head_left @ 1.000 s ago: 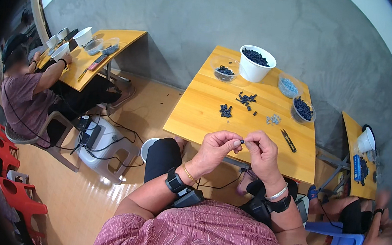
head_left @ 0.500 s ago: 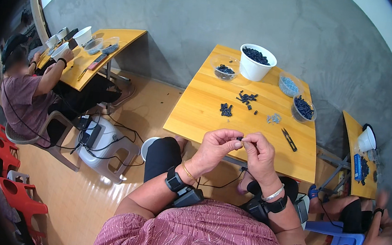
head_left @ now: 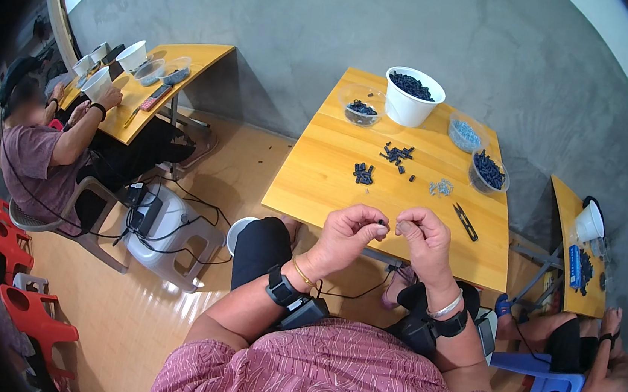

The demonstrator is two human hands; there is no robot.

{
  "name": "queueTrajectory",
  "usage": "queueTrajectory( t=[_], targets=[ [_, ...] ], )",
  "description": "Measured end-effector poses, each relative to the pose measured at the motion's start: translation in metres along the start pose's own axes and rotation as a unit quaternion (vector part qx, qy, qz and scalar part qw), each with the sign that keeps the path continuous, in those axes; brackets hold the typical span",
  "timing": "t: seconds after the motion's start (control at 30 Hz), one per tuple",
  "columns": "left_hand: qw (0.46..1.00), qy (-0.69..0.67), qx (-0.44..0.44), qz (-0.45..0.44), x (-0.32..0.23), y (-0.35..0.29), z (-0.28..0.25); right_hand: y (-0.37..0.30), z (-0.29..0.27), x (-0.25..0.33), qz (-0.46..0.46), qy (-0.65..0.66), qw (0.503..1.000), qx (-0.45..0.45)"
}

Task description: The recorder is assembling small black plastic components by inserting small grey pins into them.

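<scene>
My left hand (head_left: 346,237) is over the near edge of the yellow wooden table (head_left: 308,180), thumb and forefinger pinching a small black part (head_left: 382,222). Just right of it, a small gap away, my right hand (head_left: 427,241) is closed in a pinch; what it holds, if anything, is too small to make out. Beyond the hands lie two loose piles of short black parts (head_left: 364,173) and a little heap of pale grey-blue pieces (head_left: 442,188). Black thread snips (head_left: 466,222) rest to the right of that heap.
A white bucket (head_left: 407,113) full of black parts stands at the table's back, among clear tubs of dark parts (head_left: 489,172) and light-blue pieces (head_left: 466,135). Co-workers sit at tables left and right. A grey stool (head_left: 174,235) with cables stands left; a white bin (head_left: 236,235) is by my knee.
My hands have come apart: the right hand has moved slightly right, away from the black part, which stays in my left fingers. The left co-worker's arms have shifted.
</scene>
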State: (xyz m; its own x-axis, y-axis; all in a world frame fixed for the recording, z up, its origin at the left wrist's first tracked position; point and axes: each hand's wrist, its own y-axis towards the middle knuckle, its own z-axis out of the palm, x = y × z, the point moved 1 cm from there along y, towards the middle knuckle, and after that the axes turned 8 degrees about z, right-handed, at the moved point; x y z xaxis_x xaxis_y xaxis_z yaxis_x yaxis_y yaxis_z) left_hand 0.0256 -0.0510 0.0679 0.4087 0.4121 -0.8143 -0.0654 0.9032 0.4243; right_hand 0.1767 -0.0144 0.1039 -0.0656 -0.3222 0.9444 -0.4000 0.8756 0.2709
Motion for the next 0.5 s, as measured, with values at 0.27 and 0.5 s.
queueTrajectory(
  t=[0.27,0.5],
  targets=[
    [0.999,0.031,-0.012,-0.009,0.0021,-0.0034,-0.0015,0.0023,-0.0016,0.0063,-0.012,-0.018,1.000,0.017],
    [0.998,0.059,-0.001,-0.016,-0.0014,-0.0035,0.0008,0.0039,-0.0025,0.0043,-0.022,-0.056,0.998,0.033]
  ],
)
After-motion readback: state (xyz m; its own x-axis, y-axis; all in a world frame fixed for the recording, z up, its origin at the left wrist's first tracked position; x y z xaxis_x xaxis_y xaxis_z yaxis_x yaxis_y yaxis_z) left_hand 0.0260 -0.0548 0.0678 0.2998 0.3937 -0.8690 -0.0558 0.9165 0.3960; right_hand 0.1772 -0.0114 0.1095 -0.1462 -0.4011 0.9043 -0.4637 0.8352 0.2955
